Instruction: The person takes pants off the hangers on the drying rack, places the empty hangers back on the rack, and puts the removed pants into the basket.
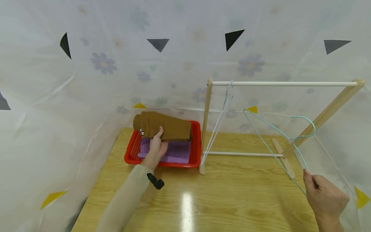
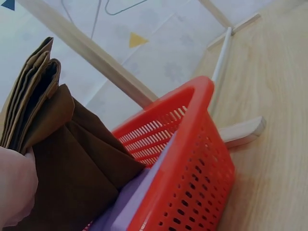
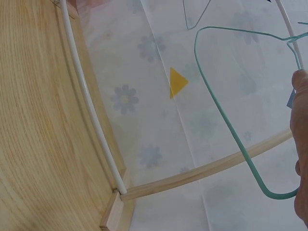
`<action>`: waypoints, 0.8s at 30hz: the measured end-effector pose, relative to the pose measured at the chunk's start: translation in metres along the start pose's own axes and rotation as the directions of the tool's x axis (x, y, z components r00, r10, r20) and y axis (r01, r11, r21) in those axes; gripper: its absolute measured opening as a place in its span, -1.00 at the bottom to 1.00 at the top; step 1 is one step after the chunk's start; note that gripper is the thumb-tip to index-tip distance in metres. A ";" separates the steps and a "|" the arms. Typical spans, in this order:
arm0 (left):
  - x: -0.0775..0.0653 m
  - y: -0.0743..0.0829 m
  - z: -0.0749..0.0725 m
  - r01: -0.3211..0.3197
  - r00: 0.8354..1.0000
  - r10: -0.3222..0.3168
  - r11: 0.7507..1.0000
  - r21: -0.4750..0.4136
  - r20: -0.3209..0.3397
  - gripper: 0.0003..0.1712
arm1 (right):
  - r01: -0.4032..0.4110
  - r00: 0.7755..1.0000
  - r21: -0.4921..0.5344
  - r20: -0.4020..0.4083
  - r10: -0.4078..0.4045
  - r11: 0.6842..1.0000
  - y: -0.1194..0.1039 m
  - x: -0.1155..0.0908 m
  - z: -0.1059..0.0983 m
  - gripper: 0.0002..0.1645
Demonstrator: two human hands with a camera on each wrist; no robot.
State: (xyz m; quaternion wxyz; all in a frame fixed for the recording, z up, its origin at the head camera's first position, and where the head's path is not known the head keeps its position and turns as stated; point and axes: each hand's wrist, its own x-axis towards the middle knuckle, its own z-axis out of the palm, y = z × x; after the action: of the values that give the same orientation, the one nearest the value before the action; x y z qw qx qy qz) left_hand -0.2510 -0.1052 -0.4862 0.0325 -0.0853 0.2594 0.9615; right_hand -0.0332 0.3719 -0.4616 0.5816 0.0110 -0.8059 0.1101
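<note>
My left hand (image 1: 156, 148) grips a folded brown garment (image 1: 174, 129), its thumb lying on the cloth and its other fingers hidden beneath. The left wrist view shows the garment's stacked folds (image 2: 33, 96) raised at one end, with its lower part inside the red basket (image 1: 197, 141). Below it in the basket lies folded purple cloth (image 1: 178, 151). Off to the right, my right hand (image 1: 327, 195) holds a pale green wire hanger (image 1: 293, 139) by one side, fingers curled round the wire. The hanger is tilted, hook toward the right, and carries nothing.
A wooden rack with a white top rail (image 1: 284, 84) stands right of the basket. One white hanger (image 1: 214, 130) hangs at the rail's left end. A lower white bar (image 1: 243, 154) joins the rack's feet. Flower-patterned sheeting (image 1: 185, 48) surrounds the wooden table (image 1: 232, 199).
</note>
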 end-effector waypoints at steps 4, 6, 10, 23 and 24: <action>-0.008 0.000 -0.005 0.017 1.000 -0.017 1.000 -0.005 -0.016 -0.66 | 0.007 1.000 0.007 0.003 -0.007 1.000 0.003 -0.003 0.002 -0.22; -0.011 0.000 -0.009 0.023 0.999 -0.023 1.000 -0.010 -0.031 -0.64 | 0.005 1.000 0.013 0.006 -0.005 1.000 0.004 -0.004 0.002 -0.24; -0.015 0.002 -0.015 0.033 0.997 -0.033 0.999 0.004 -0.063 -0.64 | -0.003 1.000 0.020 0.010 0.003 1.000 0.007 -0.006 0.004 -0.25; -0.030 -0.005 -0.032 0.060 0.995 -0.053 0.995 0.075 -0.084 -0.55 | -0.005 1.000 0.019 -0.015 0.005 1.000 0.009 -0.009 0.005 -0.25; -0.031 -0.006 -0.034 0.060 0.994 -0.053 0.996 0.072 -0.096 -0.55 | -0.006 1.000 0.020 -0.016 0.006 1.000 0.009 -0.010 0.005 -0.25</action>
State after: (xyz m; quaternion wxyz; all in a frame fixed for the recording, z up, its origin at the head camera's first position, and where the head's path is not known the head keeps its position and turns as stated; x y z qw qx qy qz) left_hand -0.2153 -0.1178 -0.5121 0.0506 -0.1366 0.2938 0.9447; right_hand -0.0362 0.3786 -0.4735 0.5874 0.0135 -0.8003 0.1198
